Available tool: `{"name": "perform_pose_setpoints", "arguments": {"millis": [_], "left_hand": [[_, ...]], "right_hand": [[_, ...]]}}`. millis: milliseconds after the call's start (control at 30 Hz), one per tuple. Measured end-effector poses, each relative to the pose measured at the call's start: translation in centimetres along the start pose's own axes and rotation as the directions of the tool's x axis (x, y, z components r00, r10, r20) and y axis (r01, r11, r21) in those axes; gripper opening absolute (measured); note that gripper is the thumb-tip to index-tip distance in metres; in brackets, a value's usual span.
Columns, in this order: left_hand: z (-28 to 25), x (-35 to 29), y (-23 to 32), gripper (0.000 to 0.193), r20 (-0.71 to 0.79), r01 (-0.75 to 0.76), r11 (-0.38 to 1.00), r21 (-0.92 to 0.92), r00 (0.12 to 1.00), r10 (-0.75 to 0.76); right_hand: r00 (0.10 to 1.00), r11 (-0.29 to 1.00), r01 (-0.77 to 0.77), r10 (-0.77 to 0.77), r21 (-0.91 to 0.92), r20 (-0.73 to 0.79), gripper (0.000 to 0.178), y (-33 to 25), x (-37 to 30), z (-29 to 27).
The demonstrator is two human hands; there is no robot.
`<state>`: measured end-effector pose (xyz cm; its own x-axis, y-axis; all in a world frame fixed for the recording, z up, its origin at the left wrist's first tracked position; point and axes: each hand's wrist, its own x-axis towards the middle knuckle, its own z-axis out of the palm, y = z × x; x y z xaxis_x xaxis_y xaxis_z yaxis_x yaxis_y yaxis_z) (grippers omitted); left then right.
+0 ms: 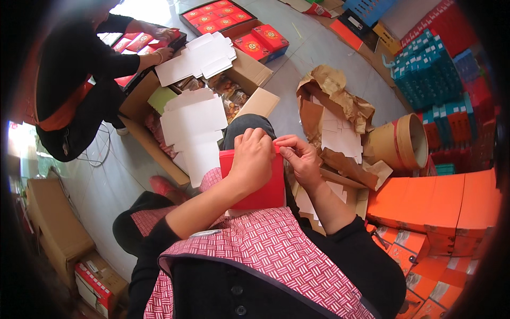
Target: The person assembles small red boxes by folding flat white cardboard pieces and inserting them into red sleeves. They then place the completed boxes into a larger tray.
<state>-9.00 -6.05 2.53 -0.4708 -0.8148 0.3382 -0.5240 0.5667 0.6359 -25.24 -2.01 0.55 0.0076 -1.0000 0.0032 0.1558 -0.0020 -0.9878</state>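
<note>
A red cardboard box [268, 189] rests on my lap, against my patterned apron. My left hand [251, 159] lies over its top, fingers curled down at the far edge. At the box's far right corner my right hand [299, 158] pinches a small red edge or flap between thumb and forefinger. What the left fingertips grip is partly hidden behind the knuckles. Just beyond my knee, flat white carton blanks [192, 130] lie across an open cardboard box [154, 144] that holds small clear packets [229, 95] of brownish pieces.
A co-worker [69, 90] crouches at the far left, hands on a tray of red boxes. Another tray of red boxes [218, 17] stands beyond. To my right are torn brown paper [334, 87] around white sheets, a round brown drum [398, 143], stacked orange boxes [419, 204] and teal packs [427, 69].
</note>
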Motion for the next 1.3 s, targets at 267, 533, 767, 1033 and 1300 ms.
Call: {"name": "perform_pose_setpoints", "arguments": {"millis": [267, 533, 767, 1033, 1300], "left_hand": [[0.4, -0.1, -0.2, 0.011, 0.046, 0.002, 0.999, -0.037, 0.999, -0.001], [-8.3, -0.9, -3.3, 0.063, 0.484, 0.085, 0.992, -0.095, 0.875, -0.029], [-12.4, -7.4, -7.3, 0.068, 0.472, 0.363, 0.928, -0.088, 0.835, -0.282], [-20.1, -10.9, -19.0, 0.048, -0.092, 0.465, 0.48, -0.744, 0.64, -0.763], [-17.7, -7.3, -23.2, 0.047, 0.01, 0.581, 0.319, -0.749, 0.491, -0.871]], "right_hand": [[0.994, 1.0, 0.024, -0.022, -0.017, 0.104, 0.012, 0.1, -0.5, -0.1], [0.967, 0.975, 0.222, -0.218, -0.02, 0.134, 0.021, -1.0, -1.3, 4.0], [0.83, 0.976, 0.185, -0.09, -0.119, 0.551, 0.021, -0.7, 4.9, 10.1], [0.952, 0.912, -0.075, 0.185, -0.404, 0.242, 0.019, 4.5, 28.2, 4.0], [0.763, 0.189, 0.094, 0.617, -0.978, 0.193, 0.032, 25.0, 32.9, -0.6]]}}
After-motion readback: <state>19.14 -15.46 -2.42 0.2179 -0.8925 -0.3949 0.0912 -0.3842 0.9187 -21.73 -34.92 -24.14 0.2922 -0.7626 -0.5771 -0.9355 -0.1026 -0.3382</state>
